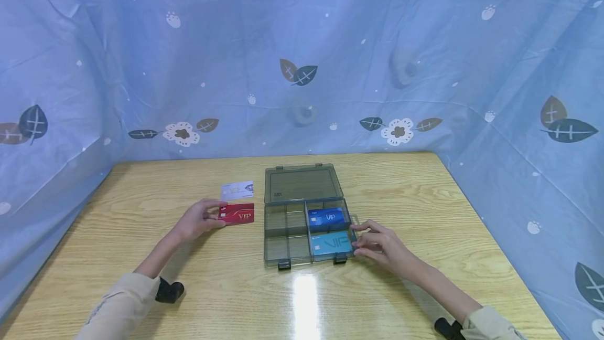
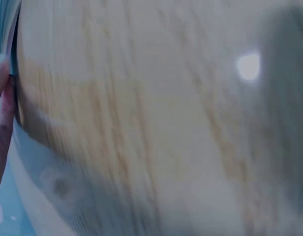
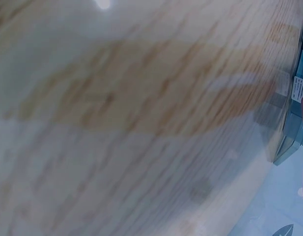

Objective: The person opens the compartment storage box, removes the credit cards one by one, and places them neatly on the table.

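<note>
A glossy red rectangular card point(image 1: 239, 214) with VIP in gold letters is just to the left of the grey see-through plastic box point(image 1: 276, 248), apart from its left wall. The left hand point(image 1: 199, 220) pinches this card by the end farther from the box, thumb and fingers clamped on it; whether the card touches the table cannot be told. A white rectangular card point(image 1: 237, 190) with a dark patterned corner lies to the left of the box too, behind the red one.

In the box's back right compartment lies a deep blue VIP card point(image 1: 326, 216), and in its front right compartment a pale teal VIP card point(image 1: 331, 243). The right hand point(image 1: 384, 245) touches the box's right side with fingers bent and thumb apart from the forefinger; whether it grips the wall cannot be told. The box's flat grey see-through lid point(image 1: 302, 183) lies open behind its compartments, and two black latches point(image 1: 284, 265) sit along its front edge. Under the box is a pale wood-grain table point(image 1: 236, 298); beyond the box hangs blue leaf-printed cloth point(image 1: 226, 41)
</note>
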{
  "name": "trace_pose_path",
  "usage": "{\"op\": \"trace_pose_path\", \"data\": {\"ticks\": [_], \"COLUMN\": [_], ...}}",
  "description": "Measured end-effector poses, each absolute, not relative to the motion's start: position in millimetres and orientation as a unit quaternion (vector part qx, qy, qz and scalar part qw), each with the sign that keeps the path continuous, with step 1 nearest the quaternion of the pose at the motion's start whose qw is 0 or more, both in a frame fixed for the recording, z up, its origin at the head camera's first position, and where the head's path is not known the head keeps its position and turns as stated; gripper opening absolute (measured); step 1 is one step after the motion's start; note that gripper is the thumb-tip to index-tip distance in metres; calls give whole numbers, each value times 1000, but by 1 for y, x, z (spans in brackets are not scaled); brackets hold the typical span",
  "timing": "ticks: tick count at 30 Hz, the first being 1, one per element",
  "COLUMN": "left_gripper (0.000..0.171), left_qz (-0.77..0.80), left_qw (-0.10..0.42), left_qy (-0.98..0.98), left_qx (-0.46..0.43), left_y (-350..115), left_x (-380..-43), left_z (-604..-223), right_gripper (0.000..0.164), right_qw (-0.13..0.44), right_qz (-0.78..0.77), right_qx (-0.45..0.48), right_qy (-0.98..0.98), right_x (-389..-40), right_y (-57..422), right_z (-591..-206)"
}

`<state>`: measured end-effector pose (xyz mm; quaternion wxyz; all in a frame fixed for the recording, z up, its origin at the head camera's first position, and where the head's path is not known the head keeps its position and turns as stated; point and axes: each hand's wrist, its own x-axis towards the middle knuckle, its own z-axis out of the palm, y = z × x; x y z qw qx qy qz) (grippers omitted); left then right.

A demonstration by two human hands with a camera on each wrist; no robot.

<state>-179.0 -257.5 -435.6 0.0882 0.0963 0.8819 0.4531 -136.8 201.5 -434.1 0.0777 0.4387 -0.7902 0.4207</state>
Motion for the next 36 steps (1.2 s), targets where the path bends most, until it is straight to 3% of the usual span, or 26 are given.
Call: {"op": "trace_pose_path", "data": {"ticks": [5,12,15,19,36], "left_gripper": [50,52,52,53,60], "left_qz": [417,333,321,305,353], "left_qw": [60,21,20,15,31], "left_qy": [899,931,934,938,927], "left_qx": [121,150,156,167,123], "left_y": [-259,-261,-262,-267,-276], "left_x": [-180,-185,-187,-191,-197], "left_z": [-438,-442,-443,-445,-453], "right_gripper": [12,14,15,2,4], "right_qw": [76,78,79,76,81], "right_qz": [423,421,417,419,420], "right_qx": [441,437,436,437,440], "right_qy": [-788,-791,-794,-792,-789], "right_x": [-131,-142,-144,-146,-144], "right_y": [196,205,208,210,209], "right_z": [-419,-444,-451,-453,-452]}}
